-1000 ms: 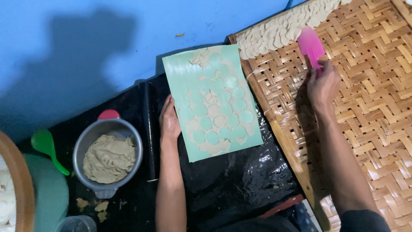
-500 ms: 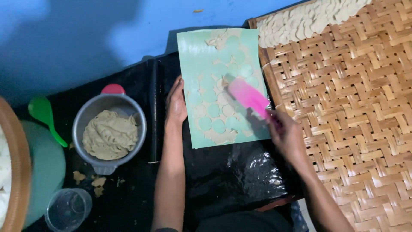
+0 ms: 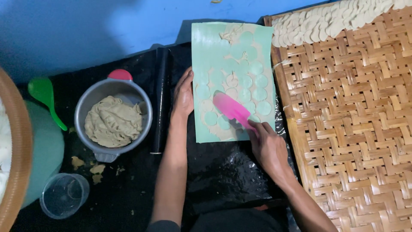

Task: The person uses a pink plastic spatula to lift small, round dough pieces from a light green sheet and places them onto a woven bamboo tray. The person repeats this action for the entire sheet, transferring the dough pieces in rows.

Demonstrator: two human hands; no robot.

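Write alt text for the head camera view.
Seen from above, a person's right hand holds a pink scraper on a pale green board covered with cut dough discs, while the left hand steadies the board's edge. A metal pot of dough sits to the left, a woven tray to the right.

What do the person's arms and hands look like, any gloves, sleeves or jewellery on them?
Both hands are bare: no gloves on the left hand or the right hand. Forearms are uncovered, with no watch or bracelet visible. A dark sleeve edge shows only at the left upper arm, at the bottom of the frame. Rings cannot be made out.
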